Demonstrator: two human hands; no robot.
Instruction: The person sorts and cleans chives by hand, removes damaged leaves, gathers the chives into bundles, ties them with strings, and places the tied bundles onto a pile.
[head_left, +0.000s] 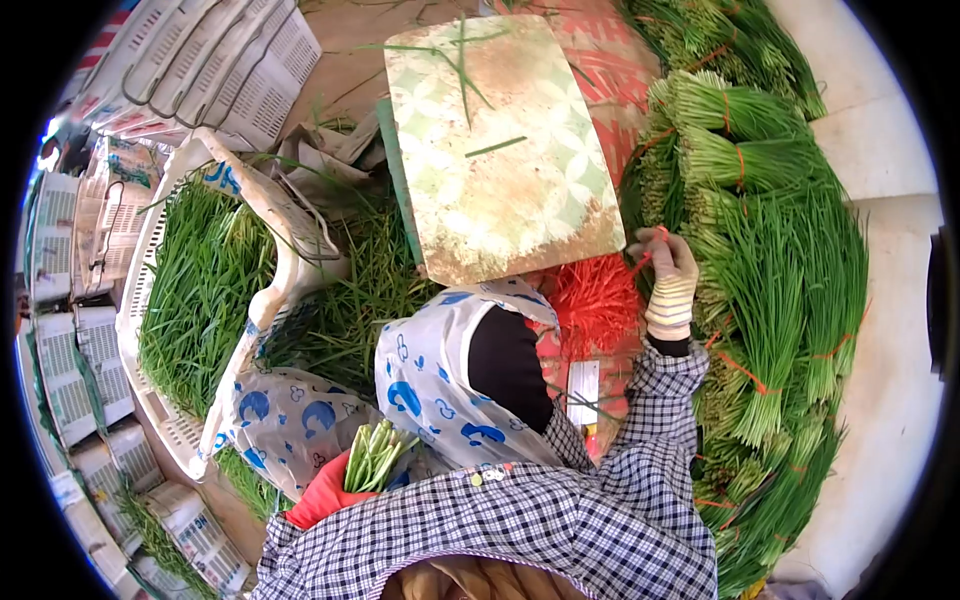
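My left hand (325, 494), in a red glove, is closed around a bunch of garlic chives (377, 457), held close to my body with the pale cut ends up. My right hand (668, 282), in a striped, pale knit glove, pinches a red tie (643, 258) beside the board's lower right corner. Just left of that hand lies a pile of red ties (592, 305). The worn, patterned board (505, 190) in front of my knees carries a few loose green leaves.
Tied chive bundles (775, 270) are stacked along the right side by a pale wall (885, 250). At left stands a white crate (272, 300) full of loose chives, with more chives (365, 255) beside it. Other crates (215, 75) are stacked behind and further left.
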